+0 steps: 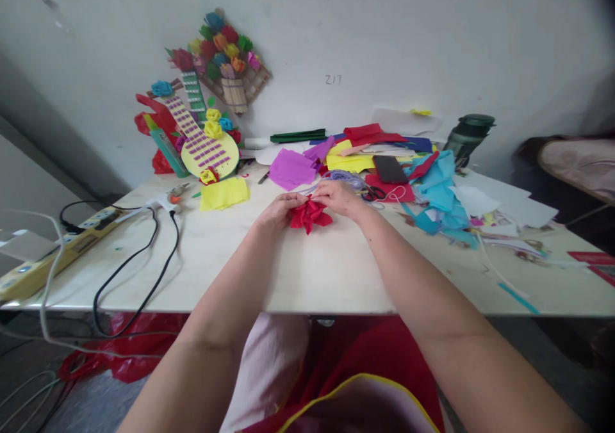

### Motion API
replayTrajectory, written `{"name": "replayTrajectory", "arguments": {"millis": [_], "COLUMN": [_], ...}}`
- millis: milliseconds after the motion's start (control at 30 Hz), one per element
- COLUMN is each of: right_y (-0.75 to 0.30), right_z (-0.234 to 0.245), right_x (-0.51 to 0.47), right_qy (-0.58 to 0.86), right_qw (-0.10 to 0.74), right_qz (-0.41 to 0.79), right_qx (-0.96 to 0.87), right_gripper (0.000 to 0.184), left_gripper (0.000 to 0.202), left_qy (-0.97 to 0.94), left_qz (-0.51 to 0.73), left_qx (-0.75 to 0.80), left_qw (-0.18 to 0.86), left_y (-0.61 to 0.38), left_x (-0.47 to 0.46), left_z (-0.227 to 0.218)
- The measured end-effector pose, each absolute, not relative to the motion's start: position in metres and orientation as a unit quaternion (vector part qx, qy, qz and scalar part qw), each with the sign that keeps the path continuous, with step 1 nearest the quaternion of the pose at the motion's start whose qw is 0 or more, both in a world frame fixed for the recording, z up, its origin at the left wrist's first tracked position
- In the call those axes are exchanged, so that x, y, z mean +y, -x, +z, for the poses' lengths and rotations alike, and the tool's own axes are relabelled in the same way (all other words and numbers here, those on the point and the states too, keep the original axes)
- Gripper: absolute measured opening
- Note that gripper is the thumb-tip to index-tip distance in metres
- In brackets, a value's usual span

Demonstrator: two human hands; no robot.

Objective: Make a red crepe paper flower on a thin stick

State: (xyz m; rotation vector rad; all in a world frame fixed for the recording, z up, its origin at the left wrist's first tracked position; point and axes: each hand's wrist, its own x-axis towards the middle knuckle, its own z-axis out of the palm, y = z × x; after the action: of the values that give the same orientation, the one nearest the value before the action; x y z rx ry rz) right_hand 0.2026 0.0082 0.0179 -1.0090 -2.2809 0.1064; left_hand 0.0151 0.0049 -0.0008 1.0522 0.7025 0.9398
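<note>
A red crepe-paper flower rests on the pale table in front of me. My left hand pinches its left side, fingers curled onto the petals. The fingers of my right hand close on its top right edge. Both hands touch the flower and sit close together. A purple paper sheet and a coil of purple string lie just behind them.
Scissors and a dark phone lie among coloured paper sheets at the back right, with a green bottle. A yellow paper guitar and a flower basket craft lean on the wall. A power strip with cables sits left.
</note>
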Motion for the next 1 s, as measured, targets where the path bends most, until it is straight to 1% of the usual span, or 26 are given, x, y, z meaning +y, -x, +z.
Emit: {"name": "replayTrajectory", "arguments": {"millis": [200,367,667,867,1000], "right_y": [-0.2,-0.199,-0.2,-0.201,-0.201], "right_z": [0.014,0.013,0.011,0.008,0.007], "right_x": [0.011,0.013,0.014,0.017,0.02], "right_qy": [0.377,0.386,0.384,0.378,0.367], "right_qw": [0.344,0.344,0.358,0.372,0.384], "right_qz": [0.022,0.021,0.015,0.039,0.058], "right_qx": [-0.86,-0.856,-0.851,-0.847,-0.845], "right_gripper": [0.018,0.019,0.021,0.022,0.022], "left_gripper": [0.005,0.004,0.007,0.012,0.012], "left_qy": [-0.444,-0.433,-0.411,-0.418,-0.434], "left_qz": [0.433,0.437,0.438,0.425,0.432], "left_qx": [0.333,0.338,0.345,0.355,0.337], "left_qw": [0.71,0.713,0.721,0.72,0.715], "left_y": [-0.015,-0.016,-0.015,-0.015,-0.014], "left_x": [0.003,0.004,0.015,0.017,0.018], "left_z": [0.004,0.004,-0.004,-0.005,-0.008]}}
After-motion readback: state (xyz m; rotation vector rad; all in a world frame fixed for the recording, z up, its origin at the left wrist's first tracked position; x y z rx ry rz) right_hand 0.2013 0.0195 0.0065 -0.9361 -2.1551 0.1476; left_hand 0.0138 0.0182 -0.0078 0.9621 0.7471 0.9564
